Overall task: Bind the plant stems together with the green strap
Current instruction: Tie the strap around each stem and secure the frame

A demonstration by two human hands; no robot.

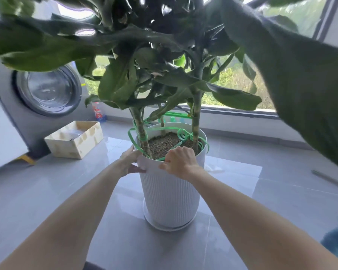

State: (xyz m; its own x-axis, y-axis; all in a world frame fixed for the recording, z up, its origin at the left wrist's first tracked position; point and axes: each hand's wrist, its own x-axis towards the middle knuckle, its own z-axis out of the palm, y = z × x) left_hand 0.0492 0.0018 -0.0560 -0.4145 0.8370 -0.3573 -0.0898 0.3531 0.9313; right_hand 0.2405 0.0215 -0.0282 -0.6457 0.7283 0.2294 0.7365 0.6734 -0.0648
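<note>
1. Surface: a glossy grey tiled floor carries a white ribbed pot on a white saucer, centre of frame.
2. Room: a front-loading washing machine stands upper left, with an open pale box below it. A window runs behind the plant.
3. Arms: both forearms reach forward from the lower frame edge to the near rim of the pot.
4. Left hand: it rests on the left outer wall at the rim, fingers nearly straight and together, thumb lying on the wall below.
5. Right hand: its fingers are curled over the near rim and pinch the green strap there.
6. Strap position: it lies in loose loops above the soil, wound round the left of the plant stems, curled near the right stem, and overhanging the right rim.
</note>
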